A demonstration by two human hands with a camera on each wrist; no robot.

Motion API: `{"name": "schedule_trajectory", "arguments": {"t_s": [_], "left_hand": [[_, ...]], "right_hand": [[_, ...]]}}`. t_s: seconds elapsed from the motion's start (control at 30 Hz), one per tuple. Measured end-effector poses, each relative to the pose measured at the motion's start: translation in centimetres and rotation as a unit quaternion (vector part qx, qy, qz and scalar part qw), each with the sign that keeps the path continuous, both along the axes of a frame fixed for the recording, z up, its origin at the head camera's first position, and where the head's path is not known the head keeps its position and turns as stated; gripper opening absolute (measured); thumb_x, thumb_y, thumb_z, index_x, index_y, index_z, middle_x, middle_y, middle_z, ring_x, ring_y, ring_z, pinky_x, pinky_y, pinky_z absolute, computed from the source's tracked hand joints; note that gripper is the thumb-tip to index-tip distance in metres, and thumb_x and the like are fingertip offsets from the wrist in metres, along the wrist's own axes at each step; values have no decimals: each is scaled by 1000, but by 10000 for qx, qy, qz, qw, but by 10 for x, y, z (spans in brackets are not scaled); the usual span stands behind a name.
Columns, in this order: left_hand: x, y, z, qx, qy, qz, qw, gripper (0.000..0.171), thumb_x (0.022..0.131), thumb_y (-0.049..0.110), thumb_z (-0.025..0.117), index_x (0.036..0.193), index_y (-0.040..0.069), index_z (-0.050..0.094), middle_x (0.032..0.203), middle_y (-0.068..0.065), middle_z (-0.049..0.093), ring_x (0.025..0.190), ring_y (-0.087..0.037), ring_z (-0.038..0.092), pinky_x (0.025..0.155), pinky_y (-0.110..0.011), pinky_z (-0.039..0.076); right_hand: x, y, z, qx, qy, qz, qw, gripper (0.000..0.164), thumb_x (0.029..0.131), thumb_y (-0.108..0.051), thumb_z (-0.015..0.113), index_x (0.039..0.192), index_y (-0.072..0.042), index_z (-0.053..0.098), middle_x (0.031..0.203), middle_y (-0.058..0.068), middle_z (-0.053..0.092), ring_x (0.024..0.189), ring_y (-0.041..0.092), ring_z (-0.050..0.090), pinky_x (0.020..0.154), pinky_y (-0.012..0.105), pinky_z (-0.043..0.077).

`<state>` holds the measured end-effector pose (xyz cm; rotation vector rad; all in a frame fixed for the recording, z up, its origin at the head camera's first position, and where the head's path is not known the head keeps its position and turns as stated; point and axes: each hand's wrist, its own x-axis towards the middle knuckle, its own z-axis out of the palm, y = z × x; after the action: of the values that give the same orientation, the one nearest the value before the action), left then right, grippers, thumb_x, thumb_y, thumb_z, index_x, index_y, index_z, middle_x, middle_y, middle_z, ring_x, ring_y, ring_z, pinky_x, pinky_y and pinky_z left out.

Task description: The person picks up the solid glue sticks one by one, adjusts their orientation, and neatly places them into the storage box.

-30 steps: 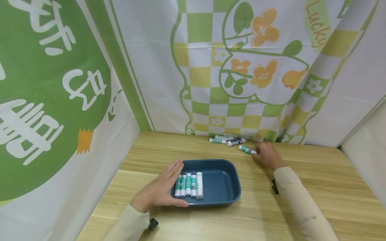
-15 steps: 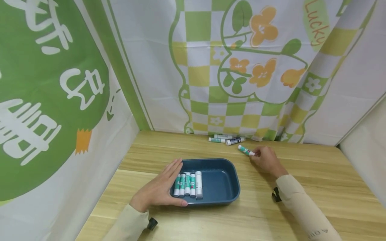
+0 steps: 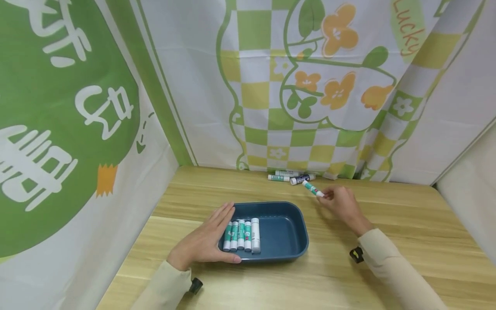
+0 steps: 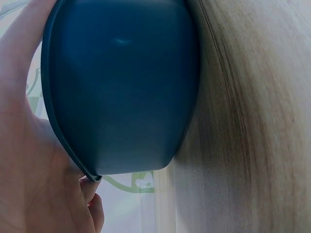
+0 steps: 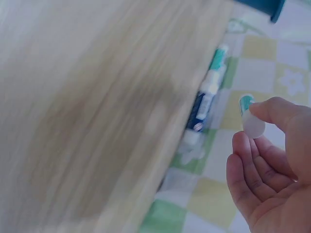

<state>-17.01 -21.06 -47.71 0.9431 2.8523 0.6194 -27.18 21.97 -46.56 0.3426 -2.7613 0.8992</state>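
In the head view my left hand (image 3: 205, 237) spans the left end of a dark blue tray (image 3: 286, 256), its thumb along the near rim and its fingers at the far corner. The left wrist view shows this hand around the rim of the tray (image 4: 121, 97). Several green-labelled glue sticks (image 3: 234, 237) lie side by side in the tray's left part, with a thicker white stick (image 3: 255, 235) beside them. My right hand (image 3: 345, 209) pinches the white end of a green-labelled glue stick (image 3: 311, 188) above the table; the right wrist view shows the glue stick (image 5: 252, 121) between thumb and fingers.
Close to the curtain (image 3: 279, 137) at the table's back edge lie a dark blue-labelled stick (image 3: 302, 179), a green-labelled stick (image 3: 279, 178) and a whitish stick (image 3: 286, 173). Patterned cloth also hangs on the left. The wooden table (image 3: 271, 284) extends around the tray.
My right hand has raised the glue stick and drawn it slightly left, toward the tray, turning it to a steeper tilt. My left hand stays on the tray.
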Motion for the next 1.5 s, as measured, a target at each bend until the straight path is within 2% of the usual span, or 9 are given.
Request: {"name": "schedule_trajectory", "arguments": {"t_s": [0.37,0.6,0.87,1.13,1.3,1.5], "left_hand": [[0,1,0,-9,29,20,10000,135,78,81,72,169,2,11,179,-10,-1,167,-34,6,133,-55,21],[0,2,-1,-11,75,-19,10000,135,79,81,72,169,2,11,179,-10,-1,167,-35,6,132,-56,22],[1,2,-1,34,71,17,10000,135,79,81,72,169,2,11,179,-10,-2,167,-35,6,131,-58,24],[0,2,-1,36,6,69,10000,135,79,81,72,169,3,10,180,-9,-3,167,-34,4,131,-59,25],[1,2,0,74,-21,131,9999,135,78,81,73,169,2,11,180,-10,-1,167,-36,5,130,-60,26],[1,4,0,-15,29,106,9999,135,78,81,72,169,2,12,179,-11,1,167,-37,7,130,-58,24]], "right_hand": [[27,-32,34,-42,215,242,9995,14,89,-12,82,93,2,81,84,13,81,73,21,79,62,30,64],[46,-54,44,96,385,365,9985,9,87,-10,83,88,-1,81,78,7,80,68,14,76,57,25,60],[67,-79,52,-59,48,362,9993,13,89,-13,82,93,-1,81,81,6,81,67,7,72,54,19,55],[85,-105,48,167,60,240,9996,14,89,-15,84,91,-2,80,80,5,80,61,3,66,48,16,48],[93,-119,38,275,138,155,9994,16,87,-16,86,88,-2,79,75,3,77,51,2,54,44,17,43],[99,-130,21,468,152,120,9987,17,84,-17,89,81,-4,78,68,-1,71,51,3,49,46,16,40]]}}
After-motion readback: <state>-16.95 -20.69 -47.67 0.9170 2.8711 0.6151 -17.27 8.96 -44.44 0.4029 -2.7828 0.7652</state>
